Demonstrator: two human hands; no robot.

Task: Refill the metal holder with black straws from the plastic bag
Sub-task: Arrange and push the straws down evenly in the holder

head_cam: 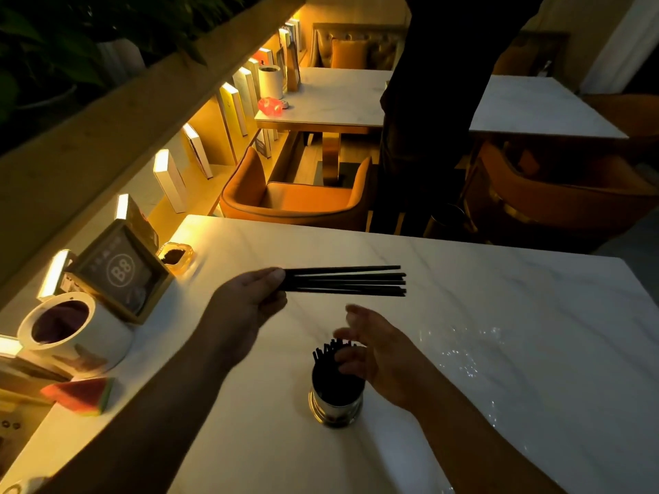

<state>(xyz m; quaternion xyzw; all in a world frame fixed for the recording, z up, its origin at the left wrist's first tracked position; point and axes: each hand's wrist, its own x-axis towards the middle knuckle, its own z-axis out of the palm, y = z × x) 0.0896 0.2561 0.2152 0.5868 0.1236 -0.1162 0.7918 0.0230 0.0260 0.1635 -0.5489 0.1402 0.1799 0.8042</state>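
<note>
Nearest, the holder (336,401) is being kept upright on the table (517,315), with the open, empty right hand (378,354) being held at its 2 o'clock, fingers beside the standing straws (330,351). Farther off, at 11 o'clock, a bundle (347,280) is being pinched level by the closed left hand (249,301), tips pointing to 3 o'clock.

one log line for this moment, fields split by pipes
left hand: holds black straws level | right hand: open beside metal holder | holder: upright, partly filled
</note>
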